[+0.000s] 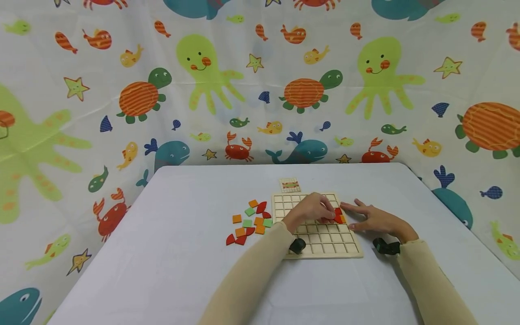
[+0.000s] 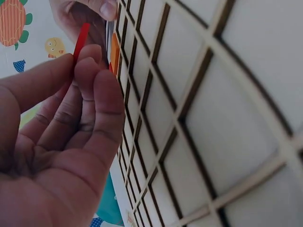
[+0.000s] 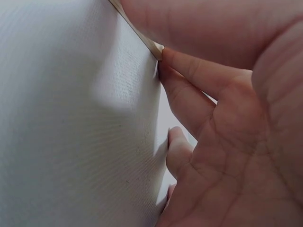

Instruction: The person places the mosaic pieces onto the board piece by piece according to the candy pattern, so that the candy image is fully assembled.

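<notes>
My left hand pinches a red piece over the grid board, presumably for fine control; which cell lies beneath, I can't tell. Right of it, my right hand, fingers spread, touches the board's edge, perhaps steadying it.

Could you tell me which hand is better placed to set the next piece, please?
Probably the left hand: it pinches a red piece over the board, while the right hand only touches the board's edge.
</notes>
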Tool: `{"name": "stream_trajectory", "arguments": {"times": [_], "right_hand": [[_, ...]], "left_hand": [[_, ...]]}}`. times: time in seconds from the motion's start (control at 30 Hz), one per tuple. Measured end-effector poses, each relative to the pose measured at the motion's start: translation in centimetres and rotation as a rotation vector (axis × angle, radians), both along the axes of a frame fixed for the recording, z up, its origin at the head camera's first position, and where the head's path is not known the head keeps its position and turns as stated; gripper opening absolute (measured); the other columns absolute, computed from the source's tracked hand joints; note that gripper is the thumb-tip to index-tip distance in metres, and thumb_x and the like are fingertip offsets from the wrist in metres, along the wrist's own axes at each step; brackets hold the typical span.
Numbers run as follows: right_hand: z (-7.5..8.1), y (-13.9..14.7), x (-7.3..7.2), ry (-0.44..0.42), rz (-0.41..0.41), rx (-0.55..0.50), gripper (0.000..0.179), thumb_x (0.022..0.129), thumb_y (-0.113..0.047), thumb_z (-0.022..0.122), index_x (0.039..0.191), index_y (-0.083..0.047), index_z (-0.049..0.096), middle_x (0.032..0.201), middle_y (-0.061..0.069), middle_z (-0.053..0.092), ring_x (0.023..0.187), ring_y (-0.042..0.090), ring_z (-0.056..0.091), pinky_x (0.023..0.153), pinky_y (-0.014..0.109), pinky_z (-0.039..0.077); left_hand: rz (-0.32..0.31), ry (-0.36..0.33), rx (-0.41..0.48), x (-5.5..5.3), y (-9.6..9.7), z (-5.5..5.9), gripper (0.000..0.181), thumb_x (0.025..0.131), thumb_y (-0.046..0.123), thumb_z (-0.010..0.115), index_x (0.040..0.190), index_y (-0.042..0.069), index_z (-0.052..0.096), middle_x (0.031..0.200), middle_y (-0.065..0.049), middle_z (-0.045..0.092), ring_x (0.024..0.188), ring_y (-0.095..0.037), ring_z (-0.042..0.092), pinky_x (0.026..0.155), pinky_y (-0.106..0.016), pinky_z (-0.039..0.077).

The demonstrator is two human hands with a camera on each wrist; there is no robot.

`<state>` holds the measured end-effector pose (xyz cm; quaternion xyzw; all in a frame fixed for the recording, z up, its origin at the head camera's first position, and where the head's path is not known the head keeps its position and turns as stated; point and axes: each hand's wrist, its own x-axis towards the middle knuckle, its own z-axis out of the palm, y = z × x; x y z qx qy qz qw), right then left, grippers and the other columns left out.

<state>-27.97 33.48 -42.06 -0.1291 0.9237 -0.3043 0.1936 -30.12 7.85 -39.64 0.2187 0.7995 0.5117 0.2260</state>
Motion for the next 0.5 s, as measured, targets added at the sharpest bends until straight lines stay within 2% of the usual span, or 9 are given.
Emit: {"name": "stream_trajectory", "arguments": {"times": [0.23,0.5], "right_hand": [[0.2,-0.2,0.0,-0.016,-0.008,-0.008,0.088,0.093,-0.037,0.079,0.166,-0.010,0.038,0.168,0.042,0.000,0.149,0.072,-0.004,0.105,0.091,0.002],[0.4,-0.3,0.2,-0.019,-0.016,-0.020,0.088,0.092,-0.036,0.080,0.165,-0.009,0.039,0.169,0.041,-0.001,0.150,0.070,-0.005,0.105,0.091,-0.001]], "left_hand": [[0.010,-0.001,-0.040,0.7,1.0,-0.2,0.010,0.099,0.005,0.076,0.090,0.001,0.077,0.075,-0.010,0.073,0.063,-0.017,0.064,0.062,-0.025,0.056],[0.099,0.054,-0.164,1.5,2.6,0.0,0.012,0.096,0.003,0.079,0.084,0.002,0.076,0.070,-0.005,0.069,0.059,-0.014,0.060,0.058,-0.021,0.052]]}}
